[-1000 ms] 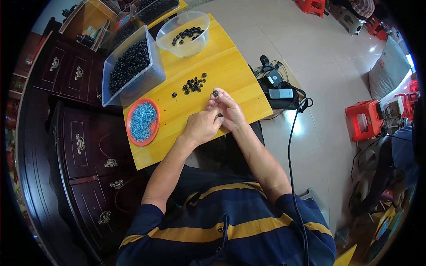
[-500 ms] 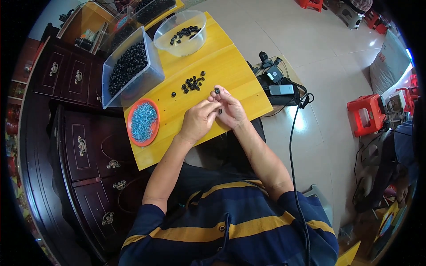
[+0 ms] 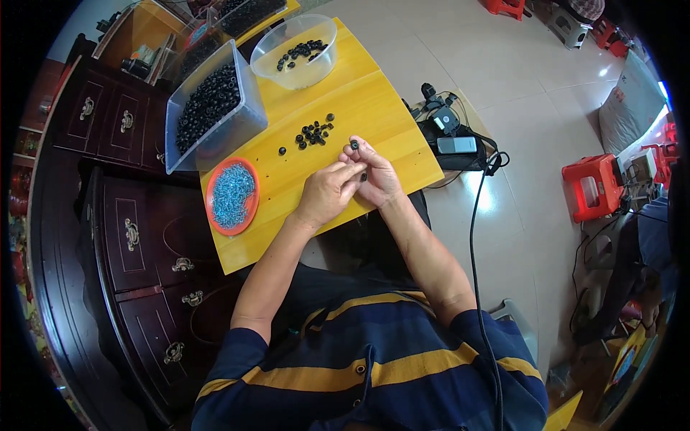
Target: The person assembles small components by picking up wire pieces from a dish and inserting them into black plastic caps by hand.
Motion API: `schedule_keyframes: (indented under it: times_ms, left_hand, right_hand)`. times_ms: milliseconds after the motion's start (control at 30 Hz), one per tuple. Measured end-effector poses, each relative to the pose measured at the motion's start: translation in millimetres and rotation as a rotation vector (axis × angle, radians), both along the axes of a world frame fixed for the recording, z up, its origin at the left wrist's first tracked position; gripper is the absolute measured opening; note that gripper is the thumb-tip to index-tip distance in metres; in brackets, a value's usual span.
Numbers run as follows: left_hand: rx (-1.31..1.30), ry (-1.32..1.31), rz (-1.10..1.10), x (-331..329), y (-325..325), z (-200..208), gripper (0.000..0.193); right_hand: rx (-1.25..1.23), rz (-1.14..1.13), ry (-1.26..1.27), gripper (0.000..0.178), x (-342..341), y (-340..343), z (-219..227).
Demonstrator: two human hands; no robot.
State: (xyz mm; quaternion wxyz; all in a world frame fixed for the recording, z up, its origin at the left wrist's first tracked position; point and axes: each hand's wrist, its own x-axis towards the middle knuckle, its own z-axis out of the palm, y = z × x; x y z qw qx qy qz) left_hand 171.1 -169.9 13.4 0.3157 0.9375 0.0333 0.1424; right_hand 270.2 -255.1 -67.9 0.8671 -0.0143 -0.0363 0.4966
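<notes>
The yellow desk (image 3: 388, 108) takes up the middle of things from where I stand. At its far left is a clear rectangular tub (image 3: 248, 108) crowded with black pieces (image 3: 208, 108); just beside it a clear round bowl (image 3: 316, 79) holds far fewer. Nearer the person lies an orange plate (image 3: 230, 232) of blue bits (image 3: 231, 195).

Over the desk's near right edge the two hands meet. The left hand (image 3: 327, 192) is what has just changed: a second ago it covered more of the other palm, and now it sits back slightly, so a dark piece shows there. I take it the fine handling goes on between the hands, since the loose heap (image 3: 314, 134) beyond them looks unaltered.

The right hand (image 3: 377, 179) is palm up, its grip pinched, with one small black piece (image 3: 354, 145) right at the fingertips. The left grip is nearly closed, thumb and forefinger close together, right by the second dark piece (image 3: 364, 177) against the right palm. Which hand has hold of that one, I can't tell.
</notes>
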Motion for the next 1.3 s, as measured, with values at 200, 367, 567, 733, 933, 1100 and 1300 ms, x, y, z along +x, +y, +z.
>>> schedule_keyframes:
  times_ms: [200,367,567,733,933,1100,1300]
  left_hand:
    - [-0.172,0.034,0.022,2,-1,-4,0.025]
    - [-0.217,0.038,0.037,4,-2,-8,0.025]
    - [-0.176,0.001,0.0,4,-3,-10,0.019]
    - [-0.263,0.005,0.037,-1,-9,-5,0.011]
    - [-0.691,-0.076,0.129,-9,-9,-7,0.011]
    - [-0.855,-0.274,0.17,-10,-1,1,0.007]
    - [-0.799,-0.225,0.267,-17,17,2,0.014]
  right_hand:
    - [0.042,0.01,0.003,0.023,-1,1,0]
    - [0.004,0.005,-0.011,0.024,-2,1,1]
    - [0.051,0.013,-0.029,0.024,-2,1,-2]
    - [0.063,0.048,-0.022,0.024,-1,-1,0]
    - [0.043,0.014,-0.07,0.021,-3,2,-1]
    - [-0.008,0.02,-0.14,0.026,-3,0,0]
    - [-0.128,0.022,-0.205,0.023,-8,0,4]
